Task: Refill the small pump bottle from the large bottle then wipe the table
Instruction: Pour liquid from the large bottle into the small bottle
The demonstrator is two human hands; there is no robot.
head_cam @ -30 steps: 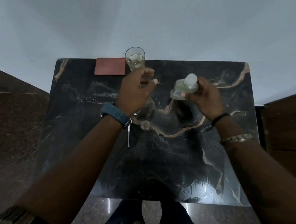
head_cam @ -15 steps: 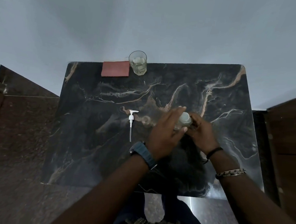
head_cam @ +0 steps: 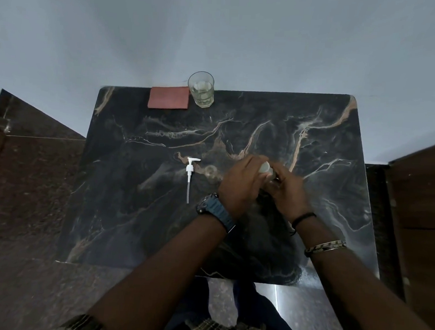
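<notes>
**Both hands closed around the bottle at mid-table**

We see both hands meet over the middle of the dark marble table (head_cam: 329, 136), a little right of centre. The left hand (head_cam: 243, 184) curls its fingers around a pale, translucent bottle (head_cam: 265, 167) from the left side, and the right hand (head_cam: 286, 193) wraps it from the right and near side. Only the bottle's whitish top shows between the fingers; the rest is hidden, so we cannot tell whether it stands on the table or is held just above it, nor which of the two bottles it is.

The left wrist carries a dark watch (head_cam: 214, 211), the right wrist a thin black band (head_cam: 304, 218) and, nearer us, a metal bracelet (head_cam: 325, 247).

To the left of the hands, apart from them, a white pump head (head_cam: 190, 172) lies flat on the table, its nozzle pointing right and its clear dip tube running toward the near edge.

At the far edge, left of centre, a folded reddish cloth (head_cam: 168, 98) lies flat. Just to its right stands a clear glass (head_cam: 201, 90), upright, with pale liquid inside.
</notes>
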